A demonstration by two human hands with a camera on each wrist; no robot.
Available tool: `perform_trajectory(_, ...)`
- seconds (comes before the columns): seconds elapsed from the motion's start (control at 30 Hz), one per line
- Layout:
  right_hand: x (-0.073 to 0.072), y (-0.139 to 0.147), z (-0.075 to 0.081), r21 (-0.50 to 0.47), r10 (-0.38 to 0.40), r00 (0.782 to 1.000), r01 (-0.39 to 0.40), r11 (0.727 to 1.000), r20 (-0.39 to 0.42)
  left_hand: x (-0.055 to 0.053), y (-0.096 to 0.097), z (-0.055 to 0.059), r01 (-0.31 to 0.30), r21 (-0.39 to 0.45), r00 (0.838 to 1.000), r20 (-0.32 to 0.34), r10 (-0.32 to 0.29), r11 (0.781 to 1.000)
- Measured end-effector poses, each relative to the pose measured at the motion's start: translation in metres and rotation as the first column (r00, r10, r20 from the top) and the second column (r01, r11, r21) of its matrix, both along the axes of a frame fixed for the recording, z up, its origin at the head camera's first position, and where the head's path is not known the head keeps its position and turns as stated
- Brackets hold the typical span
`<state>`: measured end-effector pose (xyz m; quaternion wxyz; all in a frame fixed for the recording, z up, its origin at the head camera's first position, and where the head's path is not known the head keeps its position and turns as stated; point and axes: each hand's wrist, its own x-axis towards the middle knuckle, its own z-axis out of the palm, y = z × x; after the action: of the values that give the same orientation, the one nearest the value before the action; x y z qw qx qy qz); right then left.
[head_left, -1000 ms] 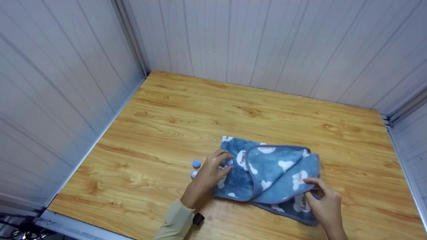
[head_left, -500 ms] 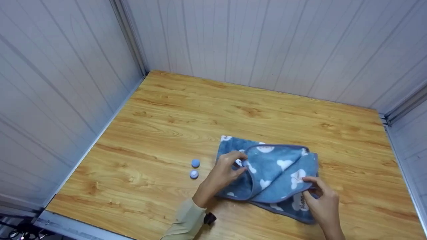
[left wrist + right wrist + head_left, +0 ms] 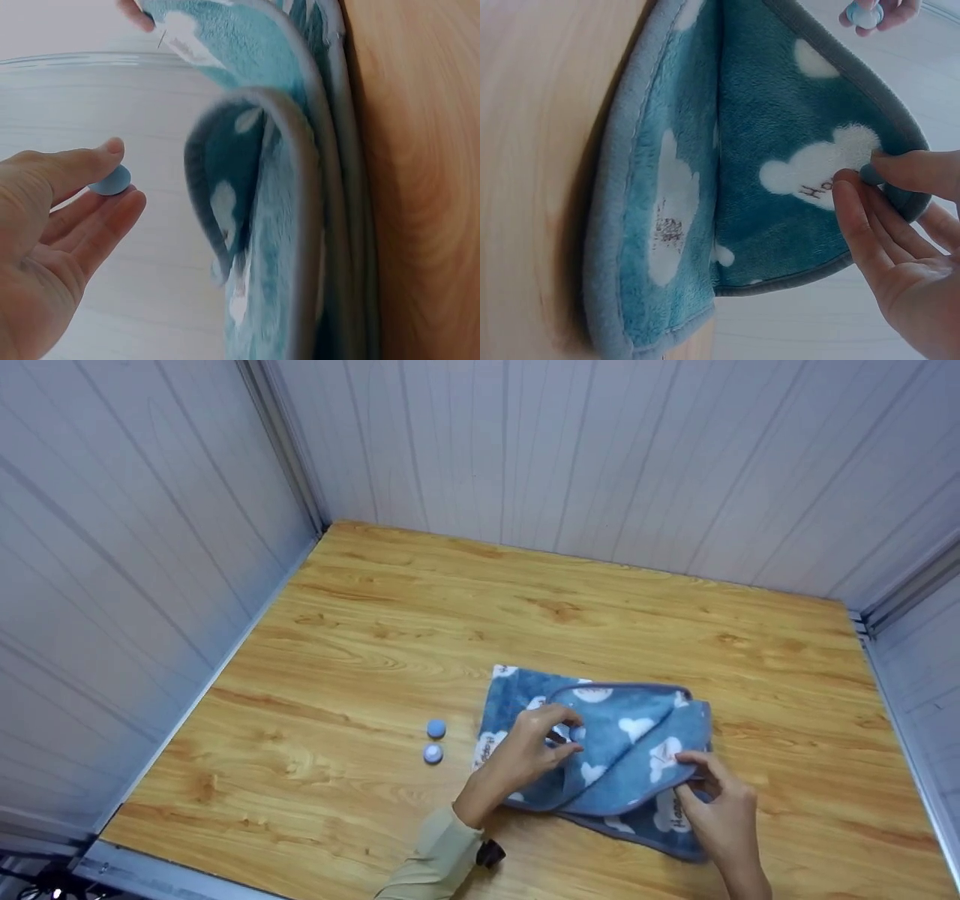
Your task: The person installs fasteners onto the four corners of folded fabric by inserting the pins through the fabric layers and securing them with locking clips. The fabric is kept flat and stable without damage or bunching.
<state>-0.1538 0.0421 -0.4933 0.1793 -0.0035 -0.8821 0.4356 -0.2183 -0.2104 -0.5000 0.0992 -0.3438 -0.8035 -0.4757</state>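
Observation:
A blue fleece blanket (image 3: pixel 615 750) with white bear and bone shapes lies folded near the table's front, its upper layer lifted. My left hand (image 3: pixel 525 750) is above its left half, pinching a small round blue button-like piece (image 3: pixel 111 181) between thumb and fingers, apart from the cloth. At the blanket's right corner, my right hand (image 3: pixel 724 814) pinches the raised flap; in the right wrist view a small blue piece (image 3: pixel 871 174) shows under its thumb against the fleece. Two more round pieces, one plain blue (image 3: pixel 436 728) and one with a white centre (image 3: pixel 433 753), rest left of the blanket.
The wood-grain table (image 3: pixel 375 660) is enclosed by pale panelled walls (image 3: pixel 562 457) at the back and sides. A metal edge (image 3: pixel 172 877) runs along its front left. Dark cables (image 3: pixel 52 881) hang past that corner.
My left hand has moved right over the blanket with the round piece in its fingers. My right hand keeps holding the flap with little movement.

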Motion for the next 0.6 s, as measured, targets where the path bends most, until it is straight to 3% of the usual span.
perform_trajectory(0.4, -0.001, 0.003, -0.003, -0.031, 0.038, 0.997, -0.04, 0.999, -0.072, -0.002, 0.017, 0.001, 0.072, -0.008, 0.997, 0.022, -0.072, 0.997)
perform_trajectory(0.6, -0.002, 0.003, -0.002, -0.021, 0.034, 0.999, -0.035, 0.999, -0.041, -0.002, 0.025, 0.001, 0.091, -0.015, 0.995, 0.04, -0.09, 0.996)
